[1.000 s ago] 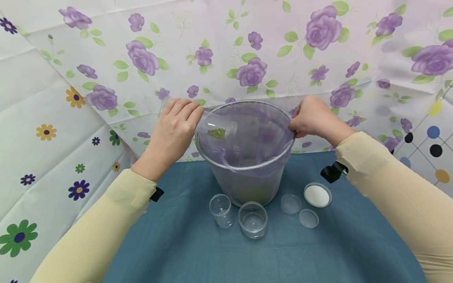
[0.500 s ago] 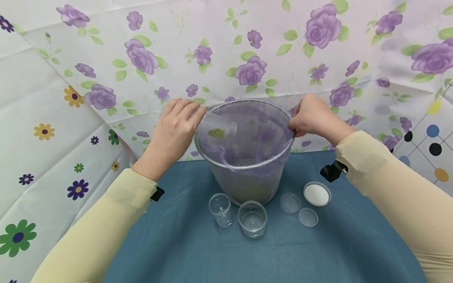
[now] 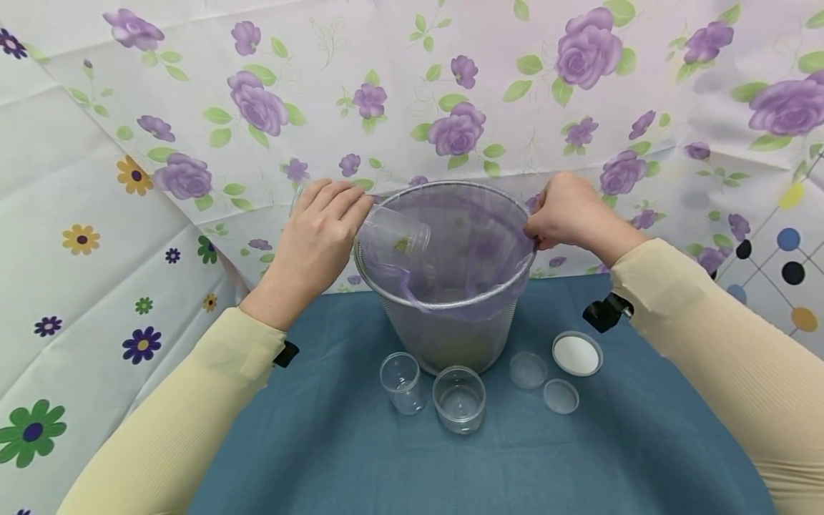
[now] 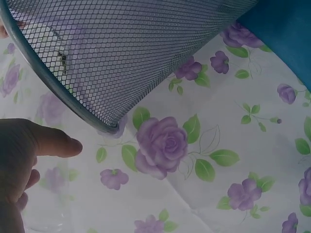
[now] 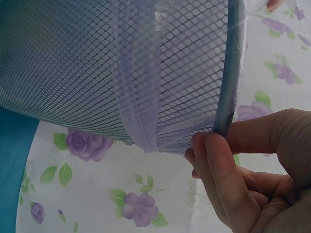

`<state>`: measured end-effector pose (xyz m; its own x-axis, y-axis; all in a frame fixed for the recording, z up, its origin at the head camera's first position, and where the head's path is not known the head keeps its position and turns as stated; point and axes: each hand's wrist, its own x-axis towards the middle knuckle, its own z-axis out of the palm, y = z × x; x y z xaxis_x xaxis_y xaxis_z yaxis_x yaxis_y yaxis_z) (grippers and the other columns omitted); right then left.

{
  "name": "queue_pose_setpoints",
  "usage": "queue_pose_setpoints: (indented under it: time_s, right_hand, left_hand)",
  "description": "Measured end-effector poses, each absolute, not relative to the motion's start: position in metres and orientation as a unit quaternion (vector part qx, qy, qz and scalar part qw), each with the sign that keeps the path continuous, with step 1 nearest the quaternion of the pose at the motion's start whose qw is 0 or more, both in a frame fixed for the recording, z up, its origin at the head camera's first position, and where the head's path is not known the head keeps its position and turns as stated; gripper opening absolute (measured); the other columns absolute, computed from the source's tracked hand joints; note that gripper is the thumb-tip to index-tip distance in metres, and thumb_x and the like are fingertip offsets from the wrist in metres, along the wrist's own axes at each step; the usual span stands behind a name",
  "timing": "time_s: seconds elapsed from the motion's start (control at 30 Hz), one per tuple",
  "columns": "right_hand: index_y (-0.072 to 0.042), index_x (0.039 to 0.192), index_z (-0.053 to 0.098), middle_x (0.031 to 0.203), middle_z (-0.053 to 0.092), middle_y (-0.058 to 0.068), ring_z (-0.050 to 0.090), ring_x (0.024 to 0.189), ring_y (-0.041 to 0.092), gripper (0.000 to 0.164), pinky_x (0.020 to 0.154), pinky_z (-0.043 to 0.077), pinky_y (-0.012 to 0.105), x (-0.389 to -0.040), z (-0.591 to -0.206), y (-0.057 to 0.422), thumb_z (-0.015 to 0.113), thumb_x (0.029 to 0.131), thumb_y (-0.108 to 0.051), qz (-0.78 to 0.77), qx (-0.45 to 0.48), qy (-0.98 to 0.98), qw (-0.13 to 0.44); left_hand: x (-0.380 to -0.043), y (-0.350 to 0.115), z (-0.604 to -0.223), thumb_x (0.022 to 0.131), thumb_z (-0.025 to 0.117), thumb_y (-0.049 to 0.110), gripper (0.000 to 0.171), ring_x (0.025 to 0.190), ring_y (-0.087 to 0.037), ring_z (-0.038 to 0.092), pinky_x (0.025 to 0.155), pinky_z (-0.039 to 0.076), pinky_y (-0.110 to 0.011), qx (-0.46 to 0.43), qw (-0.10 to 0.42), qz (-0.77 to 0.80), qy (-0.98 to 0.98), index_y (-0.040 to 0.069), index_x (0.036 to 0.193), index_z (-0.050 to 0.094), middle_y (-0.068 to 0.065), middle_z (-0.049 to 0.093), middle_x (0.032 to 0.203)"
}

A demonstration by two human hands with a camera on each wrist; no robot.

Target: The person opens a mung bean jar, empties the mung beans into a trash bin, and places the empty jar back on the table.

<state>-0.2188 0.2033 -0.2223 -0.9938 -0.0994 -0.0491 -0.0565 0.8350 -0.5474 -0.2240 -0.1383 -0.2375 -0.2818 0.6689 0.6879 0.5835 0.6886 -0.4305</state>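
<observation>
My left hand (image 3: 322, 232) grips a clear plastic cup (image 3: 389, 227), tipped sideways with its mouth over the inside of a wire mesh wastebasket (image 3: 444, 336). A small patch of green flakes (image 3: 402, 245) lies near the cup's mouth. Inside the basket hangs a thin purple bag (image 3: 476, 250), folded over the rim. At the basket's right side my right hand (image 3: 566, 214) pinches the rim. In the right wrist view, its thumb and fingers (image 5: 221, 155) close on the metal rim and the bag's edge from both sides.
In front of the basket stand two clear cups (image 3: 404, 386), (image 3: 460, 400) on the blue cloth (image 3: 360, 458). To their right lie two clear lids (image 3: 528, 370), (image 3: 561, 396) and a shallow dish of white material (image 3: 576, 355). Floral sheeting (image 3: 386, 86) rises close behind.
The green flakes in the tilted cup have slid toward its mouth and shrunk to a small patch. Both hands and the basket stay in about the same place.
</observation>
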Motion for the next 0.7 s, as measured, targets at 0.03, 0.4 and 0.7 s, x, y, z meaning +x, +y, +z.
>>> queue_pose_setpoints:
  time_s: [0.03,0.4,0.7]
  right_hand:
    - [-0.002,0.061,0.070,0.053,0.066,0.005,0.065,0.050,0.017,0.019,0.048,0.050,0.029,-0.2188,-0.2223,0.2034,0.061,0.074,-0.012,-0.285,-0.041,0.957,0.038]
    - [-0.002,0.062,0.071,0.054,0.067,0.006,0.065,0.050,0.017,0.019,0.048,0.050,0.029,-0.2183,-0.2229,0.2032,0.061,0.074,-0.012,-0.282,-0.043,0.958,0.032]
    - [-0.003,0.059,0.070,0.053,0.066,0.005,0.064,0.049,0.017,0.019,0.047,0.048,0.029,-0.2178,-0.2224,0.2025,0.060,0.074,-0.012,-0.279,-0.040,0.959,0.032]
  left_hand:
    - [-0.2241,-0.1382,-0.2376,0.091,0.052,-0.001,0.023,0.106,-0.031,0.060,0.102,0.041,-0.042,-0.391,0.455,0.045,-0.799,0.001,0.109,0.067,-0.015,0.068,0.109]
    - [-0.2244,-0.1388,-0.2387,0.088,0.052,-0.004,0.025,0.102,-0.031,0.061,0.096,0.044,-0.043,-0.391,0.456,0.037,-0.799,0.000,0.108,0.067,-0.016,0.068,0.108]
    - [-0.2251,-0.1408,-0.2391,0.089,0.050,-0.003,0.025,0.101,-0.032,0.060,0.097,0.044,-0.042,-0.390,0.459,0.034,-0.798,0.000,0.108,0.066,-0.016,0.067,0.108]
